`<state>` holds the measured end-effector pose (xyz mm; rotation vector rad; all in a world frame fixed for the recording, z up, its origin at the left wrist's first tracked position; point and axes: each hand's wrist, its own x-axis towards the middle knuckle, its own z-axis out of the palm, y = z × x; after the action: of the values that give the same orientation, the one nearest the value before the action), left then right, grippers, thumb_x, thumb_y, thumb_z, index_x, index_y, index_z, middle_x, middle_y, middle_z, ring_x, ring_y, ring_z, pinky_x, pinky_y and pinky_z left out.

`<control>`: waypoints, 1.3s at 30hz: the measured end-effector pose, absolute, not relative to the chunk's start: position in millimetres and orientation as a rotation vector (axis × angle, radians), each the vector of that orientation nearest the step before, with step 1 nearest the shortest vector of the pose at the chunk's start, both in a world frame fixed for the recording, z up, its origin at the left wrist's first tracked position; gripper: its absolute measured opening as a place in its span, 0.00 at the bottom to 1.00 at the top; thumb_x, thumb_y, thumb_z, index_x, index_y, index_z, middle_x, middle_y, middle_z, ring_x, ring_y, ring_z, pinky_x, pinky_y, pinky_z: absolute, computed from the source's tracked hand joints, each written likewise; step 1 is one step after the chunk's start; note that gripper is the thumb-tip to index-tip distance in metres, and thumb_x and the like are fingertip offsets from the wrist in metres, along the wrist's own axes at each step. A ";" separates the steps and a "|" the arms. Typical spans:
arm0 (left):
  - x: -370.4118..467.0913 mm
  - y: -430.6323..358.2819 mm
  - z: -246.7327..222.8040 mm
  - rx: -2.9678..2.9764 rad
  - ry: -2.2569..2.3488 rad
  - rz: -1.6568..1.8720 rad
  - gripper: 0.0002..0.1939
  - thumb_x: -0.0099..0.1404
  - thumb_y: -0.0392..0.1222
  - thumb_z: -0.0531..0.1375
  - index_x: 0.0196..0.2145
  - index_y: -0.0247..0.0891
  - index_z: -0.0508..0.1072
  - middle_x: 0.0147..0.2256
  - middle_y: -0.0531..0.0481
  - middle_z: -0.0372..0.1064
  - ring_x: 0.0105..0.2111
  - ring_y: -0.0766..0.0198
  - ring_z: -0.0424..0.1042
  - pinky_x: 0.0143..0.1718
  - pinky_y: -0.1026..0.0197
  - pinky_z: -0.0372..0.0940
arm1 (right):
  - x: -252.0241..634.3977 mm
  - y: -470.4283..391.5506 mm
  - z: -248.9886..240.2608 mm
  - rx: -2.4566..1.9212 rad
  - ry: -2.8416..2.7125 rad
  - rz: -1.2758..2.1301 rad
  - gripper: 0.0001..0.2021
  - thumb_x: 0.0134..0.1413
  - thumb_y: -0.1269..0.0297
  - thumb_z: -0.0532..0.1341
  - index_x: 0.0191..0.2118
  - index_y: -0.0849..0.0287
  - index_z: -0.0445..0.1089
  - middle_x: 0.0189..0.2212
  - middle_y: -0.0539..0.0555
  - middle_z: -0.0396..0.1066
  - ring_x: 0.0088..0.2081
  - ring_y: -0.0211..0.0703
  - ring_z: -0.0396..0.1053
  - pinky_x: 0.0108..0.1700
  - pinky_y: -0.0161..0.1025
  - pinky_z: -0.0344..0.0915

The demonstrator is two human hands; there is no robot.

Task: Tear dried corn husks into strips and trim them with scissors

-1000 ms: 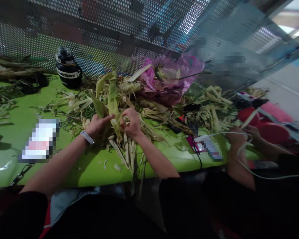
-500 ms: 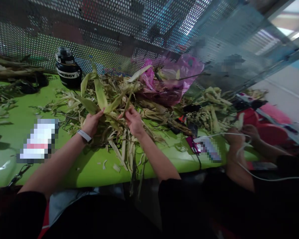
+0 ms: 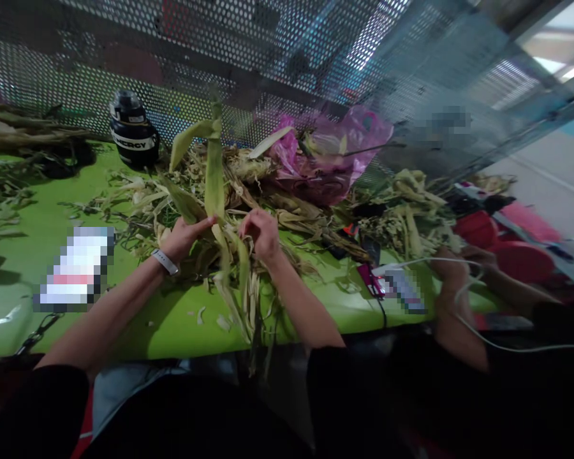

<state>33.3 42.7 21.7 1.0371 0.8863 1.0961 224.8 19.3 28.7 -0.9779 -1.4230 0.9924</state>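
- Husk [image 3: 215,185]: centre of the dial; its leaves stand spread toward 12 o'clock, above a dry heap [image 3: 287,217] on the green tabletop [image 3: 138,325].
- Left hand [image 3: 182,239]: toward 7 o'clock, closed on the husk's base, with the thumb laid along it; the lower fingers are hidden from me.
- Right hand [image 3: 262,234]: at 4 o'clock, fingers half curled beside the base; I cannot tell whether they grip a leaf.
- Strips [image 3: 243,268]: between 5 and 6 o'clock, hanging from the base toward the near edge.
- Step in hand: I judge it to be parting leaves at the base, the left side steadying and the right side working.
- Next move: in my judgement it calls for a firm left hold and a fingertip pinch on one loose leaf, drawn toward 5 o'clock.
- Surroundings: I see a bottle [image 3: 132,134] at 10 o'clock, a pink bag [image 3: 354,150] between 2 and 3, and a blurred-out phone [image 3: 76,268] at 8.
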 end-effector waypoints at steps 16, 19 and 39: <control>36.3 51.1 12.1 1.275 0.750 0.877 0.18 0.42 0.48 0.72 0.29 0.34 0.81 0.27 0.43 0.77 0.33 0.51 0.74 0.36 0.55 0.70 | 163.4 43.4 44.0 -1.099 -1.258 0.378 0.19 0.58 0.45 0.55 0.25 0.55 0.60 0.34 0.53 0.61 0.38 0.41 0.64 0.45 0.38 0.66; 36.9 50.1 7.3 1.294 0.726 0.894 0.20 0.45 0.49 0.71 0.34 0.33 0.81 0.29 0.42 0.77 0.36 0.50 0.75 0.40 0.54 0.70 | 158.1 43.8 43.3 -1.059 -1.202 0.548 0.18 0.58 0.44 0.52 0.36 0.54 0.64 0.38 0.54 0.66 0.45 0.44 0.67 0.46 0.41 0.68; 50.9 23.0 23.6 1.040 0.649 0.997 0.15 0.46 0.46 0.70 0.31 0.34 0.79 0.36 0.43 0.77 0.42 0.52 0.74 0.47 0.54 0.68 | 179.6 36.2 57.9 -0.790 -0.952 1.518 0.25 0.65 0.43 0.38 0.23 0.55 0.35 0.14 0.39 0.27 0.18 0.32 0.23 0.18 0.27 0.42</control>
<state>50.9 23.0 23.6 1.0399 0.6491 0.9967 179.6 36.2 57.9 -0.7901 -0.9520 1.5180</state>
